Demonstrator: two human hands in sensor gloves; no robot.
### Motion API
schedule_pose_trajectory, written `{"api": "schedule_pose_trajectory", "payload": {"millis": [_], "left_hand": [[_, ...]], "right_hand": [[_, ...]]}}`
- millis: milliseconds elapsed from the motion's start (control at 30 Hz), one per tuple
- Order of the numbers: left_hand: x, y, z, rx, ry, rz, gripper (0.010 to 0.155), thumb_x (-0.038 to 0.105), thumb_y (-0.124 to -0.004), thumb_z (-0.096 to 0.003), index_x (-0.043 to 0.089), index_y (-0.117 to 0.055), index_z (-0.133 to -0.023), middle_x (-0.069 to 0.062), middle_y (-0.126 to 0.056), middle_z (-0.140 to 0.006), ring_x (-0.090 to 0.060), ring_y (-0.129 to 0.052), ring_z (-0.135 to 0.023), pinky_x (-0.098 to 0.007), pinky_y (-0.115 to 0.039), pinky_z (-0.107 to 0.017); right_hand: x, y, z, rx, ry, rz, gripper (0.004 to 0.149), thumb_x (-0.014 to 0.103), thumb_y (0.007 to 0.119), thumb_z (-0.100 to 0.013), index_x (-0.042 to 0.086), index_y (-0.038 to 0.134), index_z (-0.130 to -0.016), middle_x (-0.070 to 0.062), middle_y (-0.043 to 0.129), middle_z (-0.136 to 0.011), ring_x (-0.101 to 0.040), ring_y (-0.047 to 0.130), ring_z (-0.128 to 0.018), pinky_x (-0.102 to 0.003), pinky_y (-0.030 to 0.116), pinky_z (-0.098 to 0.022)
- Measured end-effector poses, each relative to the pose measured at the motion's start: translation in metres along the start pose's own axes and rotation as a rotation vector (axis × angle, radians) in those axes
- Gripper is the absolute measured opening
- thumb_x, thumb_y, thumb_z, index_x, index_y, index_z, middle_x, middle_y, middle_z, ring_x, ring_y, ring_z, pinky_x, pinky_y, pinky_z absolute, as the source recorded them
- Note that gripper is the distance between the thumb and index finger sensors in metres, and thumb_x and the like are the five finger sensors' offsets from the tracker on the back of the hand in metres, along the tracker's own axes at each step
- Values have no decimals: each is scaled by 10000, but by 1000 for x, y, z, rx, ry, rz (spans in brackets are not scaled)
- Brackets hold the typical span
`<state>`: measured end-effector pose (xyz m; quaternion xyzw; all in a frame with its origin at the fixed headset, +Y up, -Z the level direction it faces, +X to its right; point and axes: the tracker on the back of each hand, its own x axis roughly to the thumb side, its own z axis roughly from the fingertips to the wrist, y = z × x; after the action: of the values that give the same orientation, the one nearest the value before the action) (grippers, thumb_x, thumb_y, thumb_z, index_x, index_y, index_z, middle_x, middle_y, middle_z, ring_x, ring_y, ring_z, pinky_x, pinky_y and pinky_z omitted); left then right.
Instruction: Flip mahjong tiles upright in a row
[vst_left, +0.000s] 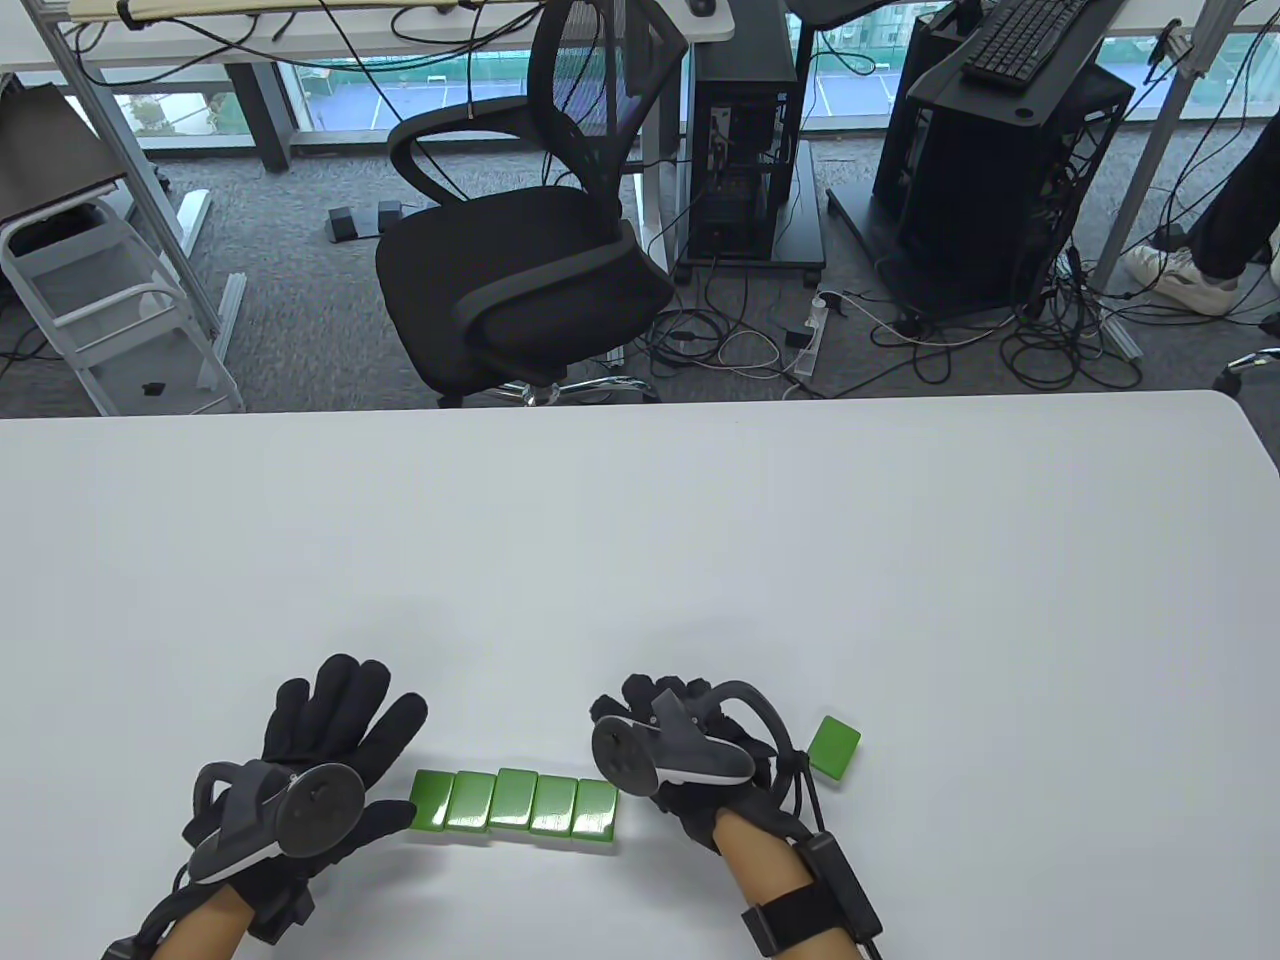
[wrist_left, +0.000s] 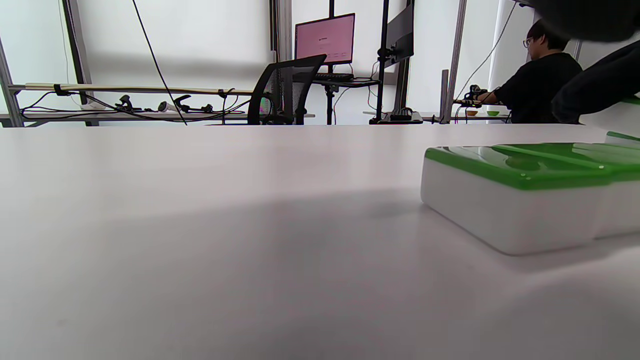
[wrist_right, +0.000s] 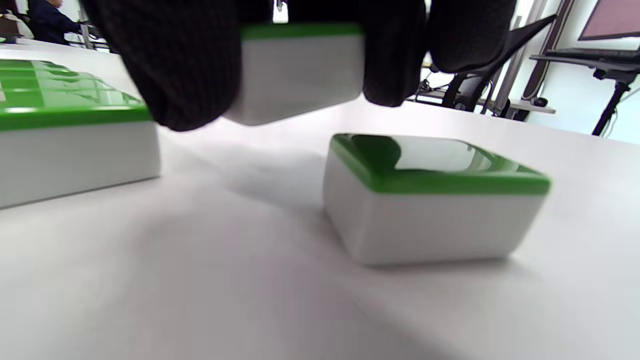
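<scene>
Several green-backed mahjong tiles (vst_left: 515, 803) lie flat, green side up, in a tight row near the table's front edge. My left hand (vst_left: 335, 725) lies open with fingers spread just left of the row, thumb close to its left end tile (wrist_left: 515, 197). My right hand (vst_left: 665, 715) is curled at the row's right end. In the right wrist view its fingers (wrist_right: 185, 65) pinch one tile (wrist_right: 300, 70), green side up, slightly above the table. That tile is hidden under the hand in the table view. Another loose tile (vst_left: 834, 747) lies flat right of the hand, also in the right wrist view (wrist_right: 430, 200).
The white table (vst_left: 700, 560) stretches far beyond the tiles. An office chair (vst_left: 520, 250) and computer towers stand on the floor past its far edge. The row's end shows at the left of the right wrist view (wrist_right: 65, 135).
</scene>
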<state>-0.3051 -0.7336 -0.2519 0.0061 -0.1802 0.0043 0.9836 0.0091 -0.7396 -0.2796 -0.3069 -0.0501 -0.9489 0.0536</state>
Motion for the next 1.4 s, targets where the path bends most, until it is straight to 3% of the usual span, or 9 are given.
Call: {"api": "schedule_pose_trajectory", "payload": {"millis": [267, 800, 933, 1067, 1167, 1267, 1400], "left_hand": [[0, -1, 0, -8, 3, 1, 884, 702, -691, -298, 519, -216, -1021, 187, 55, -1130, -195, 27, -1152, -586, -136, -855], [1, -3, -1, -27, -1, 0, 883, 701, -692, -298, 519, -220, -1022, 188, 51, -1132, -194, 24, -1154, -587, -137, -856], [2, -2, 0, -30, -1, -6, 884, 701, -692, -299, 519, -218, -1022, 186, 51, -1132, -196, 23, -1154, -587, -137, -856], [1, -3, -1, -33, 0, -4, 884, 700, -692, -299, 519, -217, -1022, 186, 51, -1133, -196, 23, -1154, -587, -137, -856], [1, -2, -1, -33, 3, -3, 885, 700, -691, -300, 519, -209, -1020, 186, 49, -1133, -196, 19, -1155, -585, -138, -857], [2, 0, 0, -23, 0, -6, 886, 700, -690, -300, 518, -208, -1021, 185, 47, -1134, -197, 15, -1156, -587, -140, -856], [4, 1, 0, -16, -9, -13, 885, 700, -691, -300, 518, -211, -1021, 183, 47, -1135, -197, 15, -1157, -588, -141, -857]], "right_hand": [[18, 13, 27, 17, -96, -20, 845, 379, 853, -374, 311, 341, -1043, -85, 607, -1087, -425, 679, -919, -656, 531, -699], [26, 30, 24, 42, -96, -46, 837, 441, 803, -397, 299, 297, -1048, -104, 604, -1085, -444, 597, -961, -713, 437, -694], [20, 19, 24, 65, -82, -128, 829, 481, 765, -410, 314, 265, -1050, -91, 520, -1122, -456, 500, -998, -712, 407, -710], [4, -10, 23, 19, -11, -231, 803, 460, 768, -425, 331, 288, -1055, -116, 415, -1155, -486, 413, -1012, -704, 405, -720], [-12, -19, 19, 53, 100, -194, 772, 421, 769, -439, 361, 300, -1050, -131, 344, -1168, -512, 366, -1009, -697, 401, -727], [-28, -7, 13, 125, 194, -88, 781, 421, 767, -439, 357, 286, -1050, -143, 300, -1167, -530, 360, -1001, -690, 413, -727], [-37, 15, 5, 239, 264, -73, 795, 454, 751, -441, 338, 258, -1055, -172, 256, -1161, -560, 372, -981, -684, 437, -720]]}}
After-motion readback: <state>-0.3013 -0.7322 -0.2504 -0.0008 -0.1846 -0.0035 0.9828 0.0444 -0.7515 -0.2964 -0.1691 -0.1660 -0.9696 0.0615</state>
